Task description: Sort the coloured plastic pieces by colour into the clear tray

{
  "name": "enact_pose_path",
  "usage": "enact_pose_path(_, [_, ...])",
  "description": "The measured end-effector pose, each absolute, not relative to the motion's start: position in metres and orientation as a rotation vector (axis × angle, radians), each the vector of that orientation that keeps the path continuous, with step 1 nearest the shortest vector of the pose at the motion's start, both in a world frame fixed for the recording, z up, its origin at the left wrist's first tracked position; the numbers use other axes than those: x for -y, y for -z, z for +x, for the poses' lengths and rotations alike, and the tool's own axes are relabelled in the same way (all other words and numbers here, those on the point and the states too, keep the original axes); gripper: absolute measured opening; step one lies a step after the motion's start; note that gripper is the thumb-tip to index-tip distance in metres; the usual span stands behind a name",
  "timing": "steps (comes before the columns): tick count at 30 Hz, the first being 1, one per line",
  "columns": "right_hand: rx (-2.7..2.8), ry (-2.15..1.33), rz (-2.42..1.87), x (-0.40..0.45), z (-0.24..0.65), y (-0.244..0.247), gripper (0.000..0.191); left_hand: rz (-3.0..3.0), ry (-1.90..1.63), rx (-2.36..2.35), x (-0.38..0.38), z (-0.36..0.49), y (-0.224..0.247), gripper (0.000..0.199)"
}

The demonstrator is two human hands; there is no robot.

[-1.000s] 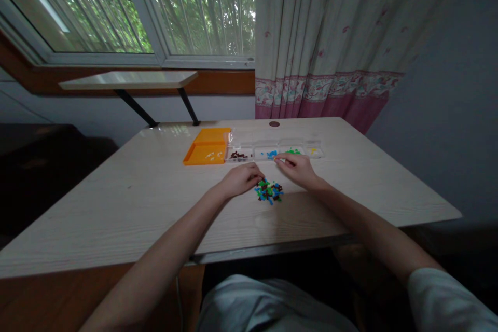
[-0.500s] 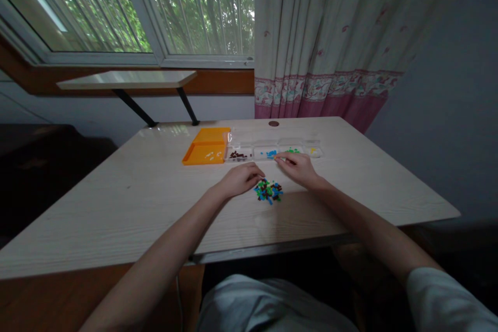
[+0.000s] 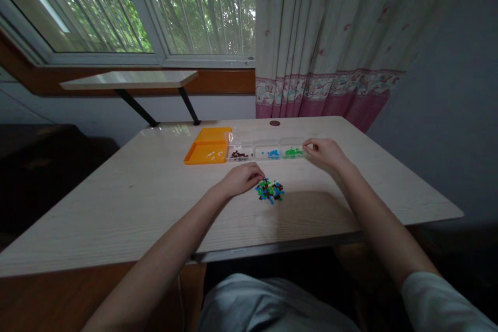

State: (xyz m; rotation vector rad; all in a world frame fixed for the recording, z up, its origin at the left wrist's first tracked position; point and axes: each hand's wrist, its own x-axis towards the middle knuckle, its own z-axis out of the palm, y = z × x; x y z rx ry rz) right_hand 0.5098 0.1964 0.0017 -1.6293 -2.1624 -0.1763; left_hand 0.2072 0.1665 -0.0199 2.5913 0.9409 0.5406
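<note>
A loose pile of small blue, green, brown and yellow pieces [image 3: 270,191] lies on the table. My left hand [image 3: 244,178] rests at the pile's upper left edge, fingers pinched together; what is between them is too small to name. Pinched too, my right hand [image 3: 322,152] is over the right end of the row of clear boxes, hiding the last box; I cannot make out anything in its fingertips. Brown pieces [image 3: 238,155], blue pieces [image 3: 273,154] and green pieces [image 3: 293,152] sit in separate clear boxes. White pieces [image 3: 215,155] lie in the open orange box [image 3: 194,155].
A raised white shelf [image 3: 130,80] on black legs stands at the table's back left. Near the back edge of the table [image 3: 155,207] is a brown round disc [image 3: 274,123]. A curtain [image 3: 311,36] hangs behind, beside the window.
My right hand has moved right, from over the blue and green boxes to the right end of the row. The green pieces show more fully. My left hand has stayed by the pile.
</note>
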Motion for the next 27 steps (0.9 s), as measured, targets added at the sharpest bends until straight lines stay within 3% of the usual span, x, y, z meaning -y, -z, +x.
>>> enact_pose_path(8, [2.046, 0.186, -1.951, -0.205, 0.537, 0.005, 0.028, 2.606, -0.555, -0.920, -0.168, 0.205, 0.023, 0.021])
enact_pose_path(19, [2.352, -0.020, -1.377, -0.166, 0.436, 0.011, 0.025, 2.609, -0.499, -0.972, -0.167, 0.207, 0.023, 0.020])
enact_pose_path(27, [2.412, 0.000, -1.176, -0.156, 0.416, 0.023, 0.023, 2.358, -0.850, -1.002, -0.169, 0.215, 0.023, 0.019])
